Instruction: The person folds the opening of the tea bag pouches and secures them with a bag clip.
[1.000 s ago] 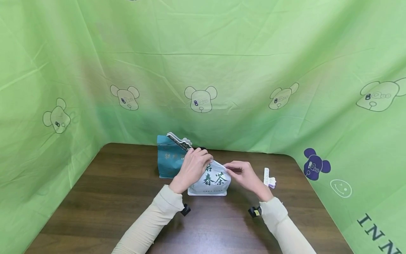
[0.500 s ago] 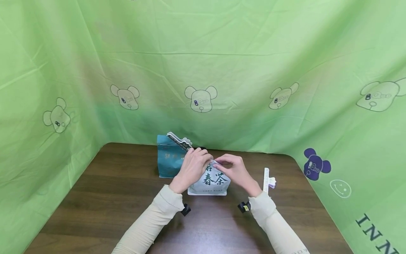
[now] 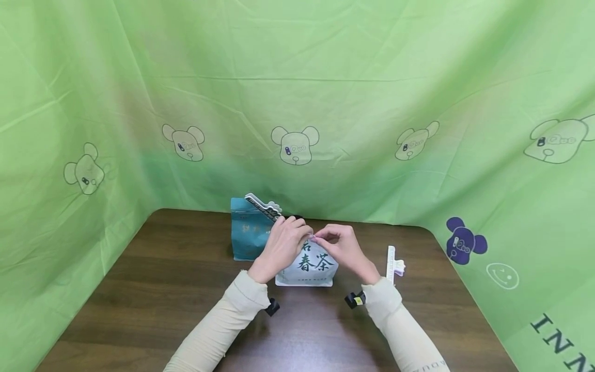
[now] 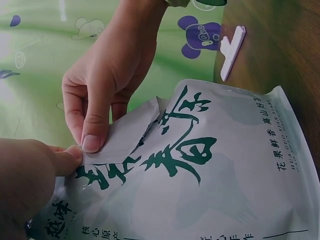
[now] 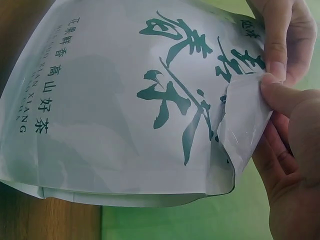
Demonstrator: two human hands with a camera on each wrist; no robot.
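Note:
A white tea bag (image 3: 307, 271) with green Chinese lettering stands upright in the middle of the table. Its top edge is partly folded over toward the front, and the folded flap (image 4: 132, 130) shows plain white in the left wrist view. My left hand (image 3: 284, 243) pinches the top edge at the left. Right beside it, my right hand (image 3: 343, 250) pinches the flap between thumb and fingers. In the right wrist view the two thumbs almost meet at the flap (image 5: 244, 112), whose far end stands up loosely.
Behind and left stands a teal bag (image 3: 248, 235) with a black-and-white sealing clip (image 3: 263, 206) slanted across its top corner. A white and lilac clip (image 3: 392, 266) lies on the brown table (image 3: 176, 289) right of my right hand. Green cloth (image 3: 297, 93) surrounds the table's back and sides.
My right hand has slid left along the bag's top edge, from its right corner to beside my left hand, folding the edge over. My left hand has stayed in place.

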